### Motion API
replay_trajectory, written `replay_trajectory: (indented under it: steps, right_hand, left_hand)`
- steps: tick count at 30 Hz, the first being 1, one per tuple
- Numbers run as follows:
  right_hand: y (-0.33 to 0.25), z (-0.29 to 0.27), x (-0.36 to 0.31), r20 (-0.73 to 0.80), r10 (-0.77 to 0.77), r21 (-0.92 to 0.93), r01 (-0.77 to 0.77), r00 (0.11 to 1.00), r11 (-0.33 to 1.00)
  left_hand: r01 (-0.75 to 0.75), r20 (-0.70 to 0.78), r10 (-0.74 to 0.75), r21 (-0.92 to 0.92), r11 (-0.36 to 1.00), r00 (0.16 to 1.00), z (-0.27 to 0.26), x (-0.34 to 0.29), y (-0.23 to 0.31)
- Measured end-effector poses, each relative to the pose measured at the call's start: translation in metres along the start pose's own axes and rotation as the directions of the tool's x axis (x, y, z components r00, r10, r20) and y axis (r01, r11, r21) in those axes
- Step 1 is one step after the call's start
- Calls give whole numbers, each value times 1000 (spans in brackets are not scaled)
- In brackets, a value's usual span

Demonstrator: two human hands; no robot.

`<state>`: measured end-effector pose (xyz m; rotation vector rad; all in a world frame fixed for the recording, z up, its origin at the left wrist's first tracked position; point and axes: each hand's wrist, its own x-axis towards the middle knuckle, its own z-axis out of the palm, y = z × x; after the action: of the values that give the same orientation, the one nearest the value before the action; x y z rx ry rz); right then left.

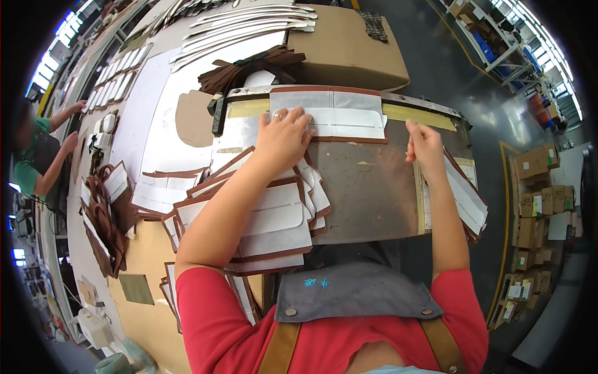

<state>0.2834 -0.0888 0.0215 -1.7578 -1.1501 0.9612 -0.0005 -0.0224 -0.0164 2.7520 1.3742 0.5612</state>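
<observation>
While a pile of brown-edged panels (277,218) lies just below the left fingers, left hand (283,134) rests, fingers spread, on the left end of a white panel (352,118), whose right end stops short of the right fingers. Best press evenly there, edges square, no creasing. Right hand (423,146): fingers curled in; cannot tell if gripping anything. Well right of them, cardboard boxes (531,232); contents not visible.
</observation>
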Motion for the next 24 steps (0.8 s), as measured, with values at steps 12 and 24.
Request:
replay_trajectory:
  steps: [12, 24]
  right_hand:
    - [20, 49, 31, 321, -655, -607, 679, 685, 413]
    - [21, 47, 32, 297, -665, -663, 649, 686, 373]
  left_hand:
    - [27, 94, -36, 101, 995, 995, -4, 4, -11]
    - [56, 165, -66, 66, 996, 984, 8, 9, -10]
